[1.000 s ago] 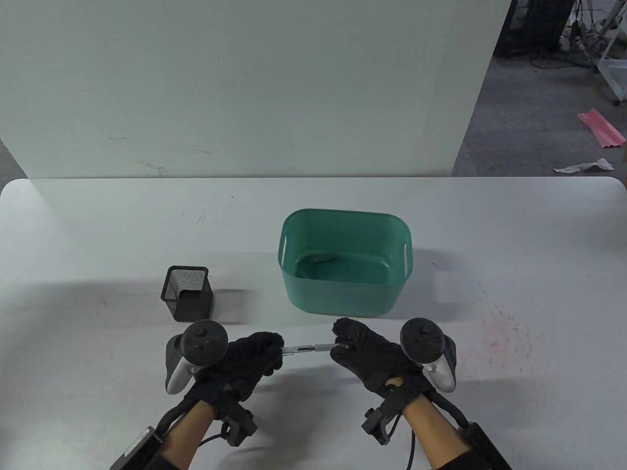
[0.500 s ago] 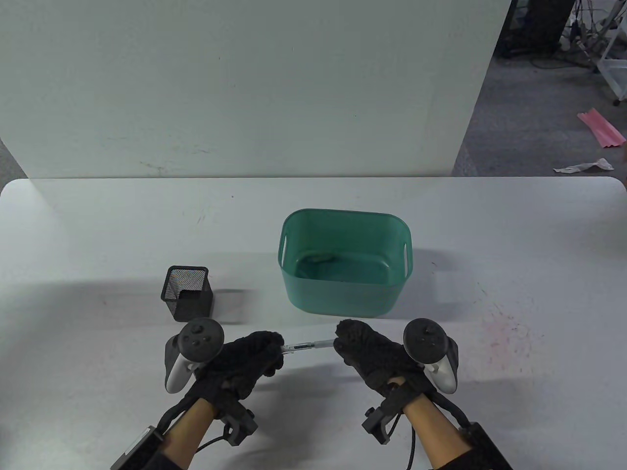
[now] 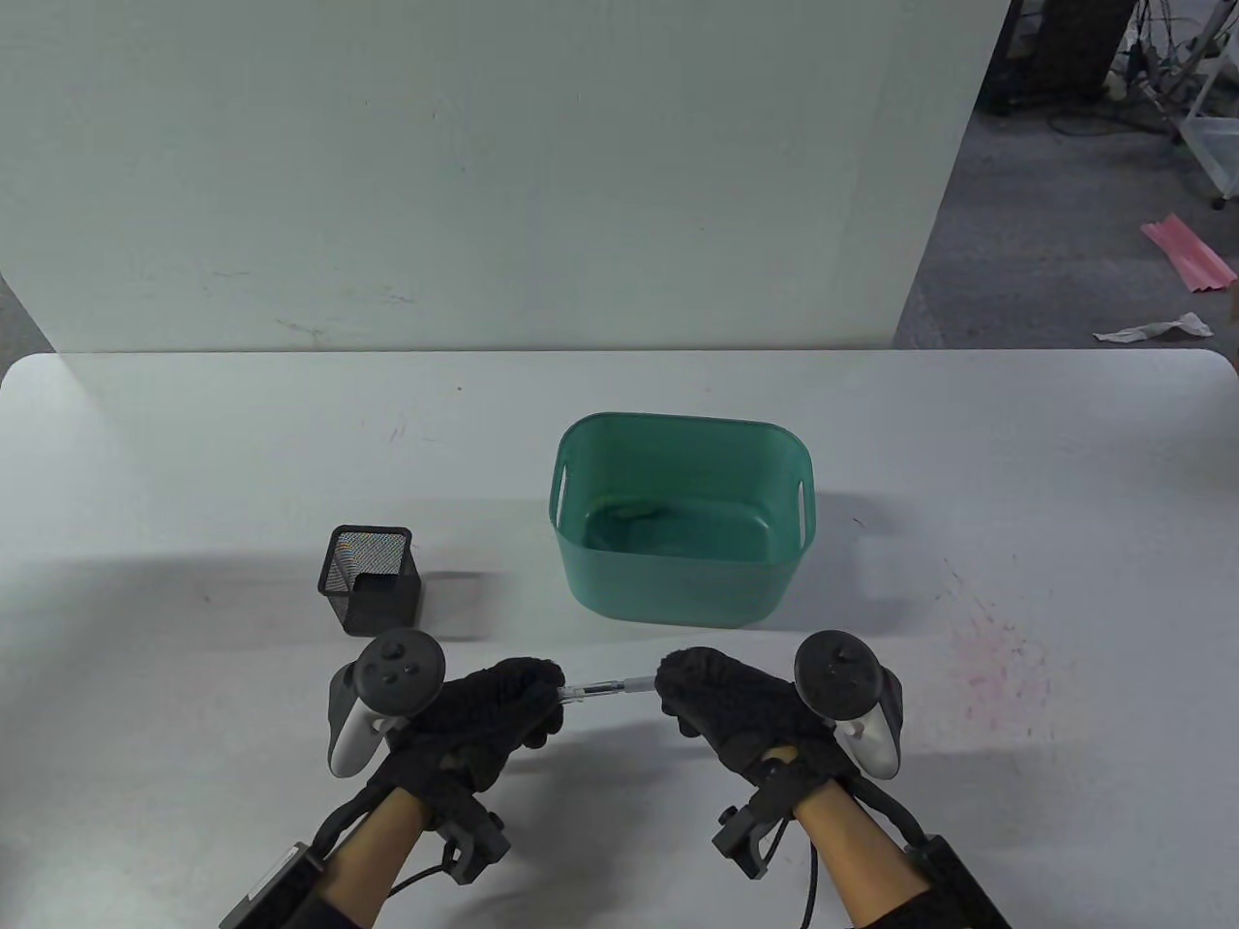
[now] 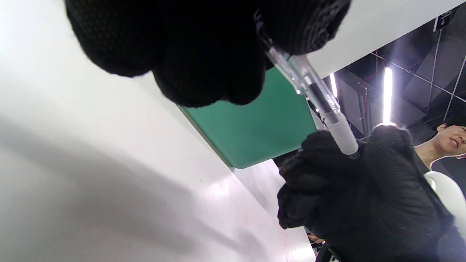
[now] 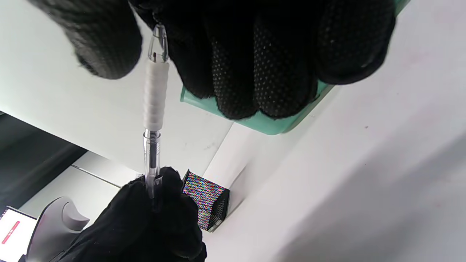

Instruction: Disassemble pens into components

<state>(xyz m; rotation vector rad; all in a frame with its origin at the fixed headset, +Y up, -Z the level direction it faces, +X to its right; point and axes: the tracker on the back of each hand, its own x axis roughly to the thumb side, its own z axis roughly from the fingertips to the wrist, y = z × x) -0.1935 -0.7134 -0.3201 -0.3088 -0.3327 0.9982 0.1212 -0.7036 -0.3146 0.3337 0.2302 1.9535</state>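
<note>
A clear plastic pen (image 3: 608,687) with a white ribbed grip (image 5: 155,98) is held level between both hands, just above the table near its front edge. My left hand (image 3: 503,702) grips the clear barrel end (image 4: 291,69). My right hand (image 3: 721,697) pinches the tip end beyond the white grip (image 4: 344,136). Both ends of the pen are hidden inside the black gloves. In the right wrist view the clear barrel (image 5: 151,160) runs down into the left glove.
A green plastic basket (image 3: 683,518) stands just behind the hands, something small lying on its floor. A black mesh pen cup (image 3: 370,579) sits to the left of it. A white board stands upright behind the table.
The right hand has shifted slightly left along the pen, so less of the pen shows between the gloves. The left hand has hardly moved.
</note>
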